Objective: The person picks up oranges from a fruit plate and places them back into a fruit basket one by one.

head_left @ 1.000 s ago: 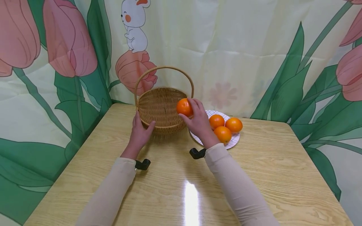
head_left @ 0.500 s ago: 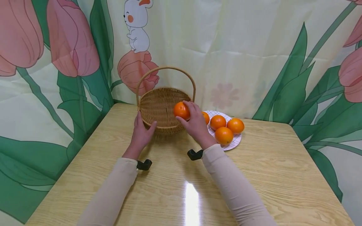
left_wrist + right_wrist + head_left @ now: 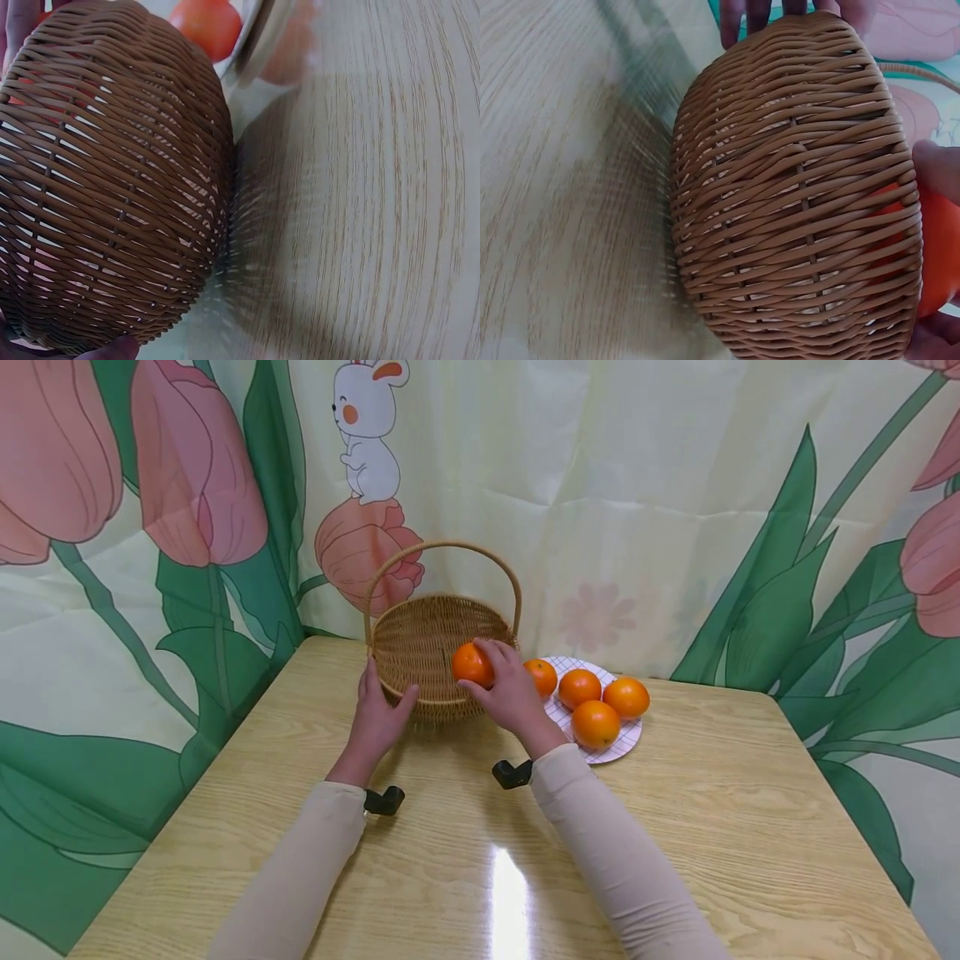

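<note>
My right hand [image 3: 512, 689] pinches an orange [image 3: 471, 666] by the right side of the mouth of the basket [image 3: 423, 639], whose hollow lies leftward, while my left hand [image 3: 377, 714] grips its left side between thumb and fingers.

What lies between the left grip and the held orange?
The basket: in the head view, its front rim and woven inside show between left grip and orange.
</note>
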Demonstrator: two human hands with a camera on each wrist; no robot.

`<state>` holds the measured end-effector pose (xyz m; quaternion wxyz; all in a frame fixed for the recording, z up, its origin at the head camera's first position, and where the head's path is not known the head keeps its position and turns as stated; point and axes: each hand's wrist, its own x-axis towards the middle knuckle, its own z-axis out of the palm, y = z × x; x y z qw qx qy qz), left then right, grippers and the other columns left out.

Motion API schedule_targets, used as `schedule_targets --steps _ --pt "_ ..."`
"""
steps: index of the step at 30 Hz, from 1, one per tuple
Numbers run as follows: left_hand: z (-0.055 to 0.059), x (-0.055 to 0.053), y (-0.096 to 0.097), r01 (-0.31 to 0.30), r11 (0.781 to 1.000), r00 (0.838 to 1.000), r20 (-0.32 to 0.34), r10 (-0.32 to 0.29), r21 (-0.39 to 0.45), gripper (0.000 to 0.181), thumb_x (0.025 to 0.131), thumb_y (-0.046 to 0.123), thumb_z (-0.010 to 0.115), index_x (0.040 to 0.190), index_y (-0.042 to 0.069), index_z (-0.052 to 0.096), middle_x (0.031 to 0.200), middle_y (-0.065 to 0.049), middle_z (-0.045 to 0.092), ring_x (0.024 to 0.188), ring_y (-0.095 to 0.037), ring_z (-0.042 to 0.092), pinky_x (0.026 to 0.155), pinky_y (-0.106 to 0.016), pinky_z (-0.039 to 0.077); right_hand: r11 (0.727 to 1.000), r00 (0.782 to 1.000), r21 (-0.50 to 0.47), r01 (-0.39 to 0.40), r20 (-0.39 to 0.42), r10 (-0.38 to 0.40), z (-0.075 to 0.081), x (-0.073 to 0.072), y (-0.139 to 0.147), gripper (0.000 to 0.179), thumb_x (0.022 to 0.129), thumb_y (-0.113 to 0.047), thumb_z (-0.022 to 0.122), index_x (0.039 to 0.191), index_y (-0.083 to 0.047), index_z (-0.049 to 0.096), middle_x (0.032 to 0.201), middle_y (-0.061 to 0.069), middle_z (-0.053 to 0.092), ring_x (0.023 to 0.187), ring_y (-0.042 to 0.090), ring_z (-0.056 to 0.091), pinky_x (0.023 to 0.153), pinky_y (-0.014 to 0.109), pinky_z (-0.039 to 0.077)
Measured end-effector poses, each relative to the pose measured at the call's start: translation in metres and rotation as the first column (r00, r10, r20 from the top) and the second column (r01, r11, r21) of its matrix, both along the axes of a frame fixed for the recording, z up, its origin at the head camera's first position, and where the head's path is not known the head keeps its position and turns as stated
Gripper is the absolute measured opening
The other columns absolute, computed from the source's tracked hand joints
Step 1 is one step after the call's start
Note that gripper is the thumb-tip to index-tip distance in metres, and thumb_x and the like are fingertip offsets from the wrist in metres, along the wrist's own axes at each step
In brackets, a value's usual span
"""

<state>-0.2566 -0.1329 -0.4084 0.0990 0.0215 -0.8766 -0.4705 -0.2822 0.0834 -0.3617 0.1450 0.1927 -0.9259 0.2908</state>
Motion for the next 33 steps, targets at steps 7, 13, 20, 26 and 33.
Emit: schedule_targets --steps 7,13,20,26,33 --pt "0.0 0.001 0.0 -0.001 1.0 1.0 -0.006 0.001 0.002 0.096 0.082 0.062 0.047 0.146 0.02 -0.011 0.153 -0.009 0.0 0.136 -0.037 0.019 0.105 -0.053 0.027 0.998 0.998 0.047 -0.038 0.042 0.036 0.0 0.0 -0.002 0.064 0.082 -0.046 0.062 0.138 -0.026 0.037 0.141 0.006 0.035 0.117 0.028 0.048 0.093 0.044 0.045" --pt "0.0 0.001 0.001 -0.003 1.0 1.0 0.008 0.003 -0.004 0.097 0.082 0.063 0.048 0.146 0.022 -0.012 0.153 -0.008 -0.002 0.137 -0.036 0.018 0.106 -0.053 0.026 0.994 0.997 0.101 -0.045 0.072 0.037 0.001 0.0 -0.002 0.062 0.083 -0.047 0.06 0.137 -0.028 0.038 0.141 0.005 0.035 0.116 0.028 0.05 0.093 0.044 0.045" --pt "-0.002 0.001 0.001 -0.006 1.0 1.0 -0.013 0.005 -0.011 0.097 0.081 0.063 0.047 0.146 0.021 -0.011 0.153 -0.009 0.0 0.136 -0.037 0.02 0.106 -0.053 0.027 0.994 0.996 0.085 -0.075 0.043 0.072 0.002 0.001 0.001 0.05 0.086 -0.04 0.058 0.131 -0.022 0.047 0.136 0.006 0.042 0.12 0.027 0.046 0.099 0.044 0.04" --pt "-0.003 -0.001 0.001 -0.025 1.0 1.0 -0.014 0.025 -0.011 0.096 0.082 0.061 0.049 0.147 0.021 -0.009 0.153 -0.011 0.003 0.135 -0.039 0.022 0.104 -0.053 0.028 0.999 0.999 0.02 -0.049 0.014 0.048 -0.001 0.002 0.006 0.043 0.088 -0.036 0.055 0.128 -0.021 0.051 0.132 0.004 0.045 0.119 0.024 0.045 0.097 0.042 0.041" --pt "-0.003 -0.002 0.002 -0.015 1.0 1.0 -0.005 0.015 -0.008 0.095 0.083 0.061 0.048 0.146 0.021 -0.011 0.153 -0.011 0.001 0.134 -0.04 0.023 0.103 -0.054 0.029 0.999 1.0 -0.038 0.001 -0.01 -0.002 -0.004 0.004 0.016 0.039 0.09 -0.037 0.052 0.126 -0.023 0.051 0.132 0.002 0.045 0.117 0.024 0.048 0.096 0.043 0.042"
